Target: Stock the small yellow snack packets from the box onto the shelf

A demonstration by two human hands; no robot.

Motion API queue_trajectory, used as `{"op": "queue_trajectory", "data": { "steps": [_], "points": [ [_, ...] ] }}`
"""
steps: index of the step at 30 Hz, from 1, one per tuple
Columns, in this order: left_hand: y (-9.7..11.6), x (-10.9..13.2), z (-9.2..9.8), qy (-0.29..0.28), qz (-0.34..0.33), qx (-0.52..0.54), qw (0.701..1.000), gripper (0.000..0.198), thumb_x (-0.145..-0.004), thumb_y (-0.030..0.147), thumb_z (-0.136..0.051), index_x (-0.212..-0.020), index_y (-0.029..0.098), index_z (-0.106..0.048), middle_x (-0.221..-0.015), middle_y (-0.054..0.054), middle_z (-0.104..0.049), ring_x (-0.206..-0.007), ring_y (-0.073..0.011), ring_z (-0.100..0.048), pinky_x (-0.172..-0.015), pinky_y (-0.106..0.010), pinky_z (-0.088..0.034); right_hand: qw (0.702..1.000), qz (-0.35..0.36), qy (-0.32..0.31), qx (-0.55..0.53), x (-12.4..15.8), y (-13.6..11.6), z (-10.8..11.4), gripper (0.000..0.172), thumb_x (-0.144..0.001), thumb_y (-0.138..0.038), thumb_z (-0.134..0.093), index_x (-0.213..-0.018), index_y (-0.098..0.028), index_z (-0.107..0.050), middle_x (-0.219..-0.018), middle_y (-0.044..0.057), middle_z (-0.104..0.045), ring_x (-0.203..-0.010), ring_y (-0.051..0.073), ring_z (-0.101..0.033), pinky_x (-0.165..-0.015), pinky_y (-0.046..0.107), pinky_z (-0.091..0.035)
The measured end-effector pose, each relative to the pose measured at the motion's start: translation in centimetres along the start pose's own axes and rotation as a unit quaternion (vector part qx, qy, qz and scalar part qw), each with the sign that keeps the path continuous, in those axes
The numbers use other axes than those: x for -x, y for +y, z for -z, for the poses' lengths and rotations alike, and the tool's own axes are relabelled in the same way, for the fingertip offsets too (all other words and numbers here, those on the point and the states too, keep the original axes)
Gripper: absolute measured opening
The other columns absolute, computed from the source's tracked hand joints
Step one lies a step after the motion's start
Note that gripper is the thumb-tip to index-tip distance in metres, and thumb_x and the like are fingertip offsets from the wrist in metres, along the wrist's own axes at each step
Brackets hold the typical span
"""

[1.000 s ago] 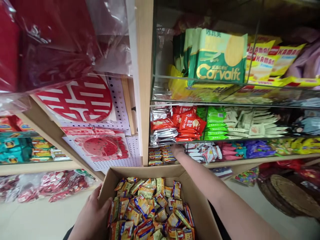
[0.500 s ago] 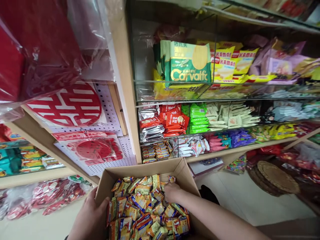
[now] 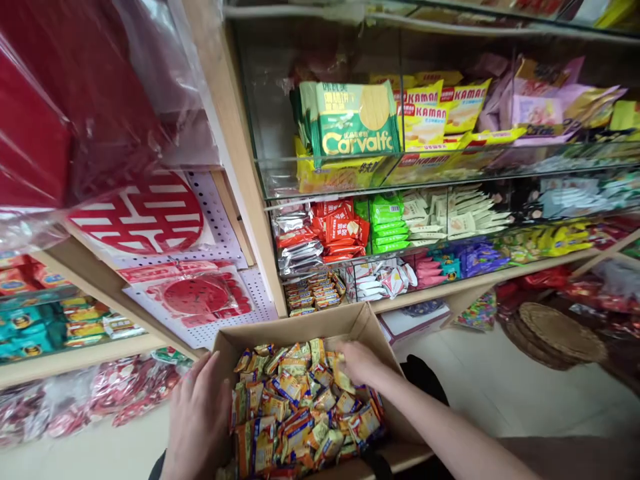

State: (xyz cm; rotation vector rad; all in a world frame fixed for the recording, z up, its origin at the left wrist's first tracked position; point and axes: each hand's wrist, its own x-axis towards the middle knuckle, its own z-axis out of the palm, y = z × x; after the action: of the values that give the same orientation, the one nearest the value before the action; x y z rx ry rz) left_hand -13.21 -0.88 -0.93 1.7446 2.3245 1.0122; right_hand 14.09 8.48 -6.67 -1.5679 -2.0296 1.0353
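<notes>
A cardboard box (image 3: 295,322) filled with small wrapped snacks (image 3: 287,387) in orange, yellow and blue sits low in front of me. My left hand (image 3: 200,410) is at the box's left wall, thumb over the inner side and fingers outside, slightly blurred. Inside the box, near its far right corner, my right hand (image 3: 359,363) has its fingers closed around a yellowish wrapped snack (image 3: 342,375). Its fingertips are partly hidden by the hand and by blur. Similar small packets (image 3: 315,293) fill the lowest shelf compartment just beyond the box.
Glass-fronted shelves hold green Carvalfo packs (image 3: 355,120), yellow Kaman packs (image 3: 425,120), red packets (image 3: 345,230) and green packets (image 3: 389,223). A wooden post (image 3: 250,180) stands left of them. Red round decorations (image 3: 145,213) hang on pegboard. Woven trays (image 3: 560,327) lie at right.
My right hand has risen slightly and moved right, with a yellowish packet now showing at its fingers. My left hand has shifted along the box wall. The view has tilted and shifted a little.
</notes>
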Motion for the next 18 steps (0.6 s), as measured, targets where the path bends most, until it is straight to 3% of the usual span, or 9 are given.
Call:
{"op": "queue_trajectory", "data": {
  "steps": [2, 4, 6, 8, 10, 12, 15, 18],
  "points": [
    [2.4, 0.8, -0.8, -0.045, 0.004, 0.147, 0.988, 0.052, -0.073, 0.043, -0.050, -0.119, 0.021, -0.044, -0.119, -0.010, -0.051, -0.111, -0.0242, -0.048, -0.094, -0.039, -0.038, 0.985, 0.030, -0.023, -0.171, 1.1, -1.7, 1.4, 0.023, -0.064, -0.021, -0.062, -0.086, -0.019, -0.056, -0.088, 0.005, -0.063, -0.087, 0.019, -0.059, -0.076, 0.033, -0.046],
    [5.2, 1.7, -1.8, -0.158, 0.102, 0.310, 0.932, 0.058, -0.074, 0.048, -0.048, -0.123, 0.019, -0.039, -0.112, -0.010, -0.056, -0.095, -0.0203, -0.057, -0.079, -0.034, -0.048, 0.931, 0.023, -0.065, -0.359, 2.6, -3.7, 1.9, 0.028, -0.066, -0.030, -0.063, -0.090, -0.019, -0.051, -0.086, 0.003, -0.062, -0.078, 0.015, -0.059, -0.065, 0.026, -0.046],
    [7.5, 2.4, -2.9, -0.257, 0.146, 0.389, 0.873, 0.055, -0.073, 0.052, -0.049, -0.115, 0.017, -0.046, -0.102, -0.009, -0.061, -0.081, -0.0182, -0.059, -0.064, -0.030, -0.051, 0.876, -0.005, -0.083, -0.475, 4.0, -5.5, 1.7, 0.032, -0.063, -0.034, -0.068, -0.084, -0.019, -0.049, -0.077, 0.000, -0.059, -0.068, 0.012, -0.056, -0.058, 0.022, -0.044],
    [8.9, 3.0, -3.7, -0.279, 0.172, 0.439, 0.837, 0.048, -0.069, 0.051, -0.054, -0.102, 0.016, -0.055, -0.094, -0.006, -0.063, -0.074, -0.0160, -0.058, -0.060, -0.027, -0.050, 0.838, -0.025, -0.074, -0.540, 4.9, -6.6, 1.1, 0.036, -0.059, -0.037, -0.072, -0.080, -0.019, -0.048, -0.075, -0.002, -0.056, -0.067, 0.010, -0.053, -0.057, 0.022, -0.044],
    [9.4, 3.5, -4.1, -0.263, 0.185, 0.462, 0.827, 0.041, -0.066, 0.048, -0.060, -0.092, 0.017, -0.059, -0.088, -0.004, -0.064, -0.071, -0.0142, -0.057, -0.059, -0.025, -0.050, 0.817, -0.055, -0.057, -0.571, 5.2, -7.0, 0.4, 0.038, -0.060, -0.045, -0.069, -0.079, -0.019, -0.049, -0.074, -0.003, -0.053, -0.064, 0.010, -0.050, -0.053, 0.021, -0.043],
    [9.7, 3.8, -4.4, -0.248, 0.197, 0.465, 0.827, 0.039, -0.064, 0.048, -0.062, -0.087, 0.016, -0.060, -0.082, -0.003, -0.064, -0.067, -0.0135, -0.056, -0.056, -0.023, -0.049, 0.823, -0.072, -0.017, -0.563, 5.2, -7.1, -0.3, 0.038, -0.065, -0.053, -0.062, -0.075, -0.018, -0.050, -0.068, -0.003, -0.049, -0.059, 0.009, -0.047, -0.051, 0.020, -0.039],
    [10.2, 4.1, -4.4, -0.220, 0.236, 0.470, 0.822, 0.040, -0.066, 0.054, -0.056, -0.080, 0.017, -0.059, -0.069, -0.002, -0.062, -0.061, -0.0134, -0.055, -0.050, -0.022, -0.047, 0.858, -0.051, 0.093, -0.503, 4.9, -7.1, -1.2, 0.040, -0.068, -0.055, -0.057, -0.063, -0.017, -0.045, -0.056, -0.005, -0.041, -0.054, 0.008, -0.040, -0.052, 0.020, -0.035],
    [11.0, 4.4, -4.3, -0.179, 0.259, 0.460, 0.830, 0.042, -0.068, 0.060, -0.049, -0.066, 0.018, -0.053, -0.050, 0.002, -0.052, -0.049, -0.0119, -0.049, -0.042, -0.022, -0.042, 0.880, -0.037, 0.160, -0.446, 4.8, -7.1, -2.1, 0.041, -0.071, -0.057, -0.051, -0.059, -0.018, -0.044, -0.053, -0.005, -0.040, -0.053, 0.010, -0.040, -0.051, 0.021, -0.034]
  ]
}}
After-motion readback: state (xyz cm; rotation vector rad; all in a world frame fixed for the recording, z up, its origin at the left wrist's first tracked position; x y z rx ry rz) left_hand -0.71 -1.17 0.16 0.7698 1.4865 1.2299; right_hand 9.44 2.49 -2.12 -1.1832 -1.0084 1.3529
